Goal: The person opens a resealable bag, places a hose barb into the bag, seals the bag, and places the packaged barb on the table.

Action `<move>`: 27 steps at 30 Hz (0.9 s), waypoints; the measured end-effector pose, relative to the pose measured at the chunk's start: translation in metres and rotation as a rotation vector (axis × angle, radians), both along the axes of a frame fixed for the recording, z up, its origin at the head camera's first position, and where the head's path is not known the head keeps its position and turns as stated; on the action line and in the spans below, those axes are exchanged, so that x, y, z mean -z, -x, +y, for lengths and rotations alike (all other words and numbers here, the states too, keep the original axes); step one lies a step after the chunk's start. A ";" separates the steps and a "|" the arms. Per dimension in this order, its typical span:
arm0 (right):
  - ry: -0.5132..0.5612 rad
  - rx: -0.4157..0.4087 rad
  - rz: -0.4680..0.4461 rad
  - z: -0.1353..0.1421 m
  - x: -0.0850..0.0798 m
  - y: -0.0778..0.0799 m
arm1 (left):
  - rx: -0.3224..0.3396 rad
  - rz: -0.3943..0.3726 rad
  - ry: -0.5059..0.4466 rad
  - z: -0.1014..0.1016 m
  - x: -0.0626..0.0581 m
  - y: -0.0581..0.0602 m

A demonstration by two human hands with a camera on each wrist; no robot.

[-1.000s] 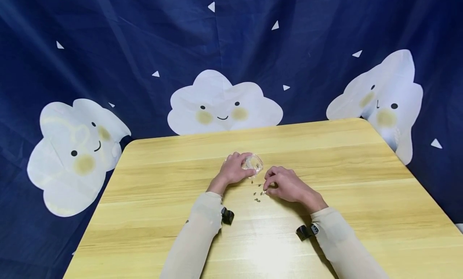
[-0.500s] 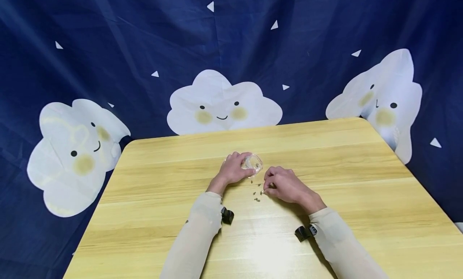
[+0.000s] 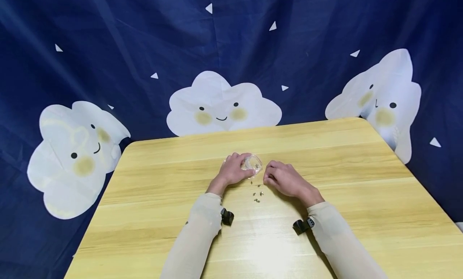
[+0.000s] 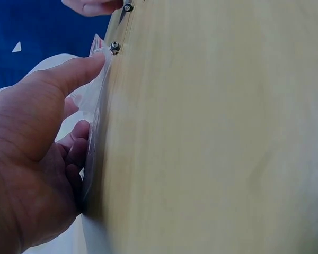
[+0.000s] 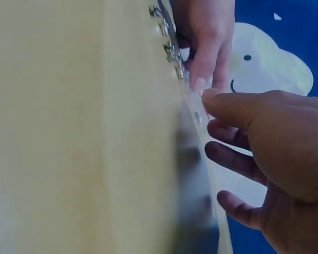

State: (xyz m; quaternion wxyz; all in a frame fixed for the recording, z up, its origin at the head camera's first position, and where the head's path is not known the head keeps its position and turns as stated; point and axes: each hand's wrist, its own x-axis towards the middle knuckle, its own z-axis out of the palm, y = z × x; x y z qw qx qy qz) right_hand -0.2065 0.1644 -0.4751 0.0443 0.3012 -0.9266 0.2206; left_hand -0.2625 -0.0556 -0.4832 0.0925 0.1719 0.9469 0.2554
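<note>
My left hand [image 3: 233, 170] rests on the table and grips a clear plastic zip bag [image 3: 254, 161] between thumb and fingers, its mouth facing right. A few small metal pieces show inside the bag. In the left wrist view, the thumb presses the bag [image 4: 95, 87] near a small shiny metal screw [image 4: 115, 47]. Just right of the mouth is my right hand [image 3: 283, 178], thumb and index tips pinched together. A tiny bright bit of a small metal screw [image 5: 202, 92] shows at those tips, mostly hidden by them. Several more small metal screws [image 3: 257, 200] lie scattered below the bag.
Both hands work over a light wood-grain table [image 3: 162, 182]. A dark blue curtain [image 3: 246, 37] with white smiling clouds hangs behind its far edge. Black wrist cameras [image 3: 227, 217] sit on both sleeves.
My right hand has risen from the scattered screws and moved away from me, level with the bag's mouth. The left hand and the bag have stayed in place.
</note>
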 end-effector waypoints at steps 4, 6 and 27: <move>0.001 0.021 -0.013 0.000 0.001 0.012 | -0.003 0.001 0.007 0.000 0.000 -0.001; -0.001 0.032 -0.019 -0.001 0.001 0.018 | -0.004 -0.001 0.001 0.000 0.000 -0.001; -0.069 0.131 -0.063 -0.022 -0.009 0.041 | -0.001 -0.019 -0.021 0.001 0.000 -0.001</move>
